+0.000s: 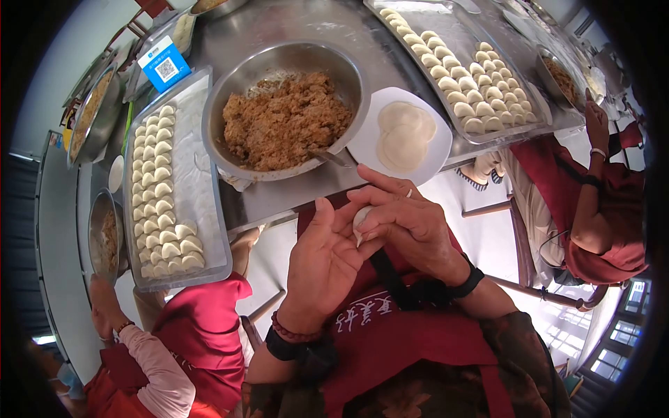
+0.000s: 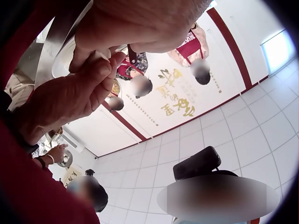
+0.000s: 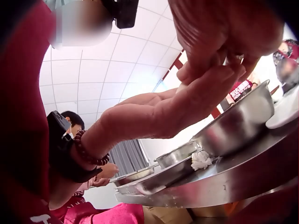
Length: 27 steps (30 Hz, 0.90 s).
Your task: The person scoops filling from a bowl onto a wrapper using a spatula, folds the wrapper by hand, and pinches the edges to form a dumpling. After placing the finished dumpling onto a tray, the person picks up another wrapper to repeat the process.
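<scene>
A pale dumpling (image 1: 361, 219) sits between the two hands in the head view. The left hand (image 1: 322, 261) is palm up, its thumb raised clear and its fairly straight fingers supporting the dumpling from the side. Thumb and fingers of the right hand (image 1: 411, 226) pinch the dough. In the left wrist view the right hand (image 2: 70, 100) meets the left hand (image 2: 140, 23) at the dough (image 2: 102, 55). The right wrist view has the right hand (image 3: 224, 28) over the extended fingers of the left hand (image 3: 154, 112); most of the dumpling is hidden there.
Beyond the hands, a steel bowl (image 1: 355, 90) of brown filling (image 1: 286, 118) holds a spoon. Round wrappers (image 1: 404, 139) lie on a white plate (image 1: 359, 148) beside it. Trays of dumplings (image 1: 164, 188) (image 1: 481, 87) flank them. Other people (image 1: 202, 313) (image 1: 592, 223) are on both sides.
</scene>
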Tool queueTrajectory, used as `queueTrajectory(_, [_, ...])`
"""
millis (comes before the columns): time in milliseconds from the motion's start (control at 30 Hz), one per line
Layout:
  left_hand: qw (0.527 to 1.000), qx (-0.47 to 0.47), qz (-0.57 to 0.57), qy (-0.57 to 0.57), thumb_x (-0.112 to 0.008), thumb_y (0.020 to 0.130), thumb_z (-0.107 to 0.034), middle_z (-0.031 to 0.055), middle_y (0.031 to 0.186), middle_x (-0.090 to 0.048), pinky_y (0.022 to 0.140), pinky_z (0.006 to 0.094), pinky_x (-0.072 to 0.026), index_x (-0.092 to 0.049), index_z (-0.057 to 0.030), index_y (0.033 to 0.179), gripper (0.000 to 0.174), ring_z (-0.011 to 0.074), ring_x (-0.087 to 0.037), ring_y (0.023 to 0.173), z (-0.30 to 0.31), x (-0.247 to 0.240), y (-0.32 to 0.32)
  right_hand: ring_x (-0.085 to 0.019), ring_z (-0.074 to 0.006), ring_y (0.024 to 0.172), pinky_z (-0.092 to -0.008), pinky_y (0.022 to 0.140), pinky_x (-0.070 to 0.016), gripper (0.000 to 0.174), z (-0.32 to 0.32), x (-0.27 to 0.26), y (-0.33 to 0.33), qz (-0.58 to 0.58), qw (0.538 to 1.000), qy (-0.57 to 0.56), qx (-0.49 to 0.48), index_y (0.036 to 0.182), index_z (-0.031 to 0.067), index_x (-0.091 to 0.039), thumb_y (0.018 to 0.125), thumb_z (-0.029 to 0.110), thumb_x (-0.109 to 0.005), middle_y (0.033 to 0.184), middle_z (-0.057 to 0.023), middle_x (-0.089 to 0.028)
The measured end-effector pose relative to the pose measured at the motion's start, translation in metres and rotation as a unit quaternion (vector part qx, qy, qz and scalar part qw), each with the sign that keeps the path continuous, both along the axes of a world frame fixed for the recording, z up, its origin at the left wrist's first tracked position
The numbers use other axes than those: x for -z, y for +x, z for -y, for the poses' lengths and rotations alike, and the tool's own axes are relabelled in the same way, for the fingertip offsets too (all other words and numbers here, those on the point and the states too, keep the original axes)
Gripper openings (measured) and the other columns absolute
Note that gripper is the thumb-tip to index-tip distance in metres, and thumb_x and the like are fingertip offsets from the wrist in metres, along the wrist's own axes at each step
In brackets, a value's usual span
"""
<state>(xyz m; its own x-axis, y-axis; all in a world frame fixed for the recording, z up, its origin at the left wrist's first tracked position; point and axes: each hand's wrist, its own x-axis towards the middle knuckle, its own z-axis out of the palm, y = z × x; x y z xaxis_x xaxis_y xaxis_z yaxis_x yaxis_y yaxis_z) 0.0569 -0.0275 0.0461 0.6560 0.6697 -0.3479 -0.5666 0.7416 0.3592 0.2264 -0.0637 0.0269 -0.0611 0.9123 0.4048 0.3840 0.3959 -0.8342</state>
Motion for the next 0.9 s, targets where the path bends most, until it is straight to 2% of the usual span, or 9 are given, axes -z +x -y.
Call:
queueTrajectory(367, [0.999,0.039,-0.035,0.016,-0.021,0.107,-0.046,0.0141,0.130,-0.058,0.109,0.0466,-0.0409,-0.049,0.0025,0.132,0.061,0.0251,-0.055,0.119,-0.007,0.004,-0.007,-0.051,-0.0336,0.132,-0.0408,0.101,-0.0431,0.020,-0.005,-0.004,0.005,0.049,0.998,-0.013,-0.044,0.100,0.0121,-0.072,0.082,0.004,-0.070,0.119,-0.0085,-0.069])
queueTrajectory(400, [0.999,0.037,-0.029,0.014,-0.021,0.107,-0.046,0.0138,0.130,-0.058,0.109,0.0469,-0.0409,-0.049,0.0026,0.133,0.061,0.0253,-0.055,0.120,-0.007,0.005,-0.007,-0.052,-0.0333,0.131,-0.0403,0.100,-0.0439,0.017,-0.006,-0.006,0.006,0.061,0.997,-0.012,-0.043,0.097,0.0119,-0.072,0.083,0.003,-0.070,0.117,-0.0084,-0.069])
queueTrajectory(500, [0.999,0.030,-0.013,0.004,-0.022,0.107,-0.045,0.0133,0.131,-0.057,0.109,0.0473,-0.0410,-0.047,0.0030,0.133,0.060,0.0251,-0.055,0.120,-0.008,0.010,-0.009,-0.056,-0.0320,0.126,-0.0406,0.100,-0.0438,0.013,-0.008,-0.011,0.003,0.027,0.998,-0.025,-0.040,0.094,0.0101,-0.072,0.083,0.003,-0.069,0.115,-0.0078,-0.070])
queueTrajectory(667, [0.999,0.033,-0.012,-0.014,-0.025,0.107,-0.044,0.0118,0.132,-0.055,0.110,0.0471,-0.0413,-0.045,0.0032,0.133,0.057,0.0245,-0.055,0.118,-0.012,0.011,-0.006,-0.066,-0.0271,0.106,-0.0350,0.088,-0.0518,0.011,-0.015,-0.006,0.009,-0.031,0.996,-0.063,-0.061,0.094,0.0071,-0.071,0.085,0.001,-0.068,0.112,-0.0101,-0.070])
queueTrajectory(700, [0.999,0.035,-0.015,-0.013,-0.024,0.107,-0.046,0.0135,0.133,-0.055,0.110,0.0487,-0.0400,-0.044,0.0039,0.135,0.060,0.0262,-0.054,0.121,-0.012,0.013,-0.005,-0.068,-0.0257,0.101,-0.0331,0.085,-0.0534,0.012,-0.016,-0.004,0.012,-0.047,0.994,-0.076,-0.063,0.095,0.0067,-0.071,0.085,0.001,-0.067,0.112,-0.0105,-0.070])
queueTrajectory(800, [0.999,0.042,-0.026,-0.012,-0.022,0.106,-0.049,0.0183,0.135,-0.054,0.112,0.0523,-0.0371,-0.043,0.0060,0.137,0.067,0.0318,-0.051,0.127,-0.015,0.015,-0.002,-0.069,-0.0187,0.094,-0.0272,0.081,-0.0555,0.013,-0.018,-0.006,0.019,-0.134,0.963,-0.222,-0.071,0.097,0.0052,-0.072,0.088,-0.001,-0.065,0.112,-0.0102,-0.070])
queueTrajectory(900, [0.998,0.047,-0.043,-0.026,-0.024,0.106,-0.049,0.0226,0.136,-0.052,0.112,0.0536,-0.0365,-0.043,0.0074,0.136,0.067,0.0383,-0.050,0.128,-0.020,0.009,0.001,-0.067,-0.0128,0.093,-0.0260,0.083,-0.0556,0.013,-0.025,-0.004,0.030,-0.237,0.927,-0.278,-0.080,0.099,0.0023,-0.072,0.090,-0.001,-0.063,0.112,-0.0083,-0.071])
